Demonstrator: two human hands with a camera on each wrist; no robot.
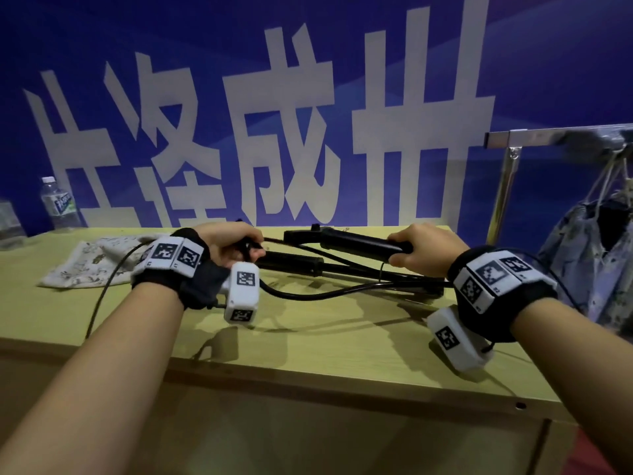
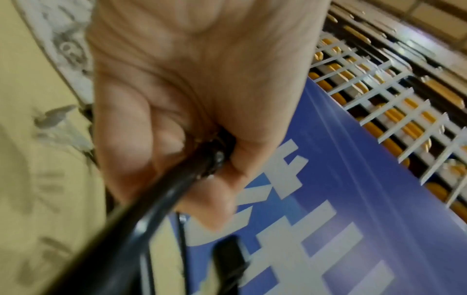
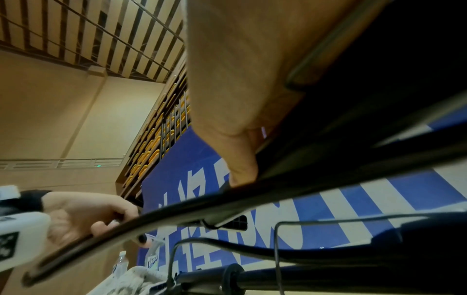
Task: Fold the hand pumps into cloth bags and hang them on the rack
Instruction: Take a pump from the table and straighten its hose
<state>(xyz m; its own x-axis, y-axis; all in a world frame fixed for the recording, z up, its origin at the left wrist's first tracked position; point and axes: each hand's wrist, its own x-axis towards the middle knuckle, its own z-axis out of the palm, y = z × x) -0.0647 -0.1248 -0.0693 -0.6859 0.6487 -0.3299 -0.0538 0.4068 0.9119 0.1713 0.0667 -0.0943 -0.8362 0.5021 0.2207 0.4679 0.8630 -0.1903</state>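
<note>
A black hand pump (image 1: 356, 243) is held just above the wooden table (image 1: 308, 341). My right hand (image 1: 419, 250) grips its thick barrel at the right end. My left hand (image 1: 236, 246) curls round the end of the pump's black hose (image 2: 204, 161), whose loop (image 1: 308, 294) sags to the table. A second black pump (image 1: 294, 262) lies on the table under the first. A patterned white cloth bag (image 1: 89, 258) lies flat at the left. A filled patterned bag (image 1: 589, 255) hangs by strings from the metal rack (image 1: 548, 137) at the right.
A water bottle (image 1: 58, 204) and a clear container (image 1: 10, 224) stand at the table's back left. A blue banner (image 1: 308, 97) with white characters rises right behind the table. A thin black cable (image 1: 102, 289) runs from my left wrist over the table's front edge.
</note>
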